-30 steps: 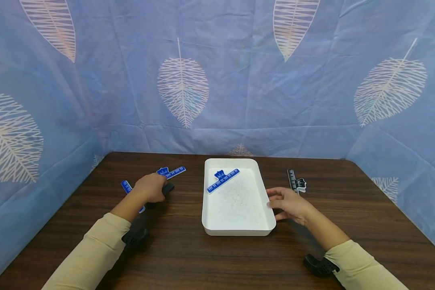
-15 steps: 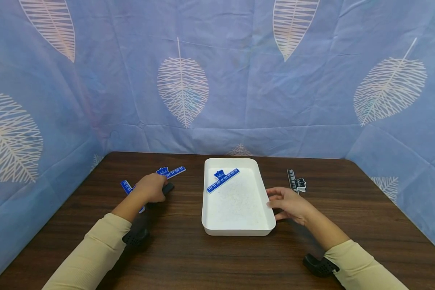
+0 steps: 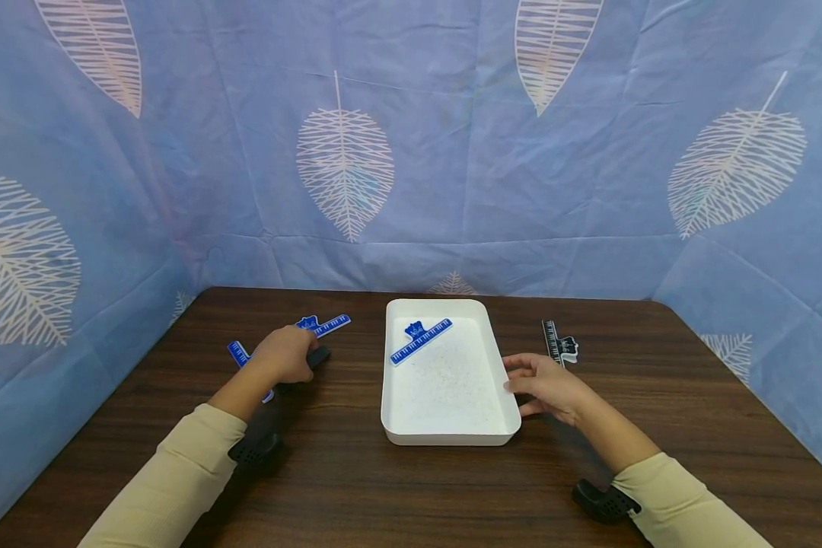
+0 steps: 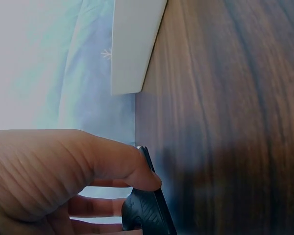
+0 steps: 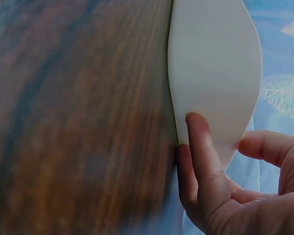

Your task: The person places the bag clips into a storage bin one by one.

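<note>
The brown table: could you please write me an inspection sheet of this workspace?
Surface: wood-grained table.
Job's things: white tray, specks on its floor, with one blue clip inside; left of it, a far blue clip and a near blue clip, partly hidden; right, a black-and-white clip.
Clutter: nothing seen beyond these.
Grips: left grip pinches a black clip; right grip touches the tray's right side.
Cables: nothing seen.
Surroundings: blue leaf-patterned cloth behind and at both sides.

The left hand (image 3: 286, 356) and the black clip (image 3: 319, 356) it holds have edged very slightly toward the white tray (image 3: 459, 396). The head view has drifted a trace, setting the leaf prints (image 3: 345, 167) marginally farther left.
</note>
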The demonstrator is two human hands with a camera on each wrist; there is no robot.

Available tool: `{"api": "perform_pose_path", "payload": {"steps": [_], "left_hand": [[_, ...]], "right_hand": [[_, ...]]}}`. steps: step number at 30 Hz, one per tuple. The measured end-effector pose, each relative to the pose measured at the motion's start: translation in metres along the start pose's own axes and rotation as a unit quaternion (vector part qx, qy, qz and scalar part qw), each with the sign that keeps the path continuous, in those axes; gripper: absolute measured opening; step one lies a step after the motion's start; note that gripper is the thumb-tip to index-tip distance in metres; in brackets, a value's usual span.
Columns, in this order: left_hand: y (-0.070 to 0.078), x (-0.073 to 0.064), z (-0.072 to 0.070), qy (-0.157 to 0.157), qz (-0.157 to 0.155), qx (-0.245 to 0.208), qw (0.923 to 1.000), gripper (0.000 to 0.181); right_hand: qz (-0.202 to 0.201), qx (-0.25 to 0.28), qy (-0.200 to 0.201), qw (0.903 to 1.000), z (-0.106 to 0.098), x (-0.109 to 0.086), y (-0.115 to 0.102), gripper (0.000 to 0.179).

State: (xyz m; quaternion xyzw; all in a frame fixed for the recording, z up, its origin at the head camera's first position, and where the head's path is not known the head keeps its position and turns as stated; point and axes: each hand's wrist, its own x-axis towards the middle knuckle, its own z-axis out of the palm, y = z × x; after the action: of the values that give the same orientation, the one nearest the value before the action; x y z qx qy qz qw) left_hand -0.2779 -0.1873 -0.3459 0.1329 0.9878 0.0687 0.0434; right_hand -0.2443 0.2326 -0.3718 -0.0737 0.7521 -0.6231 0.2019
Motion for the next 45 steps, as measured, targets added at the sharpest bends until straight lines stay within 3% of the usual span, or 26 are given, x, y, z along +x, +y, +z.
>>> {"api": "perform_pose_path", "payload": {"steps": [15, 45], "left_hand": [[0.007, -0.003, -0.007, 0.020, 0.010, 0.001, 0.9998, 0.039], [0.040, -0.016, -0.028, 0.055, 0.069, 0.002, 0.9961, 0.039]], "right_hand": [[0.000, 0.003, 0.002, 1.0000, 0.001, 0.000, -0.001, 0.061], [-0.005, 0.009, -0.009, 0.9999, 0.002, -0.002, -0.002, 0.062]]}}
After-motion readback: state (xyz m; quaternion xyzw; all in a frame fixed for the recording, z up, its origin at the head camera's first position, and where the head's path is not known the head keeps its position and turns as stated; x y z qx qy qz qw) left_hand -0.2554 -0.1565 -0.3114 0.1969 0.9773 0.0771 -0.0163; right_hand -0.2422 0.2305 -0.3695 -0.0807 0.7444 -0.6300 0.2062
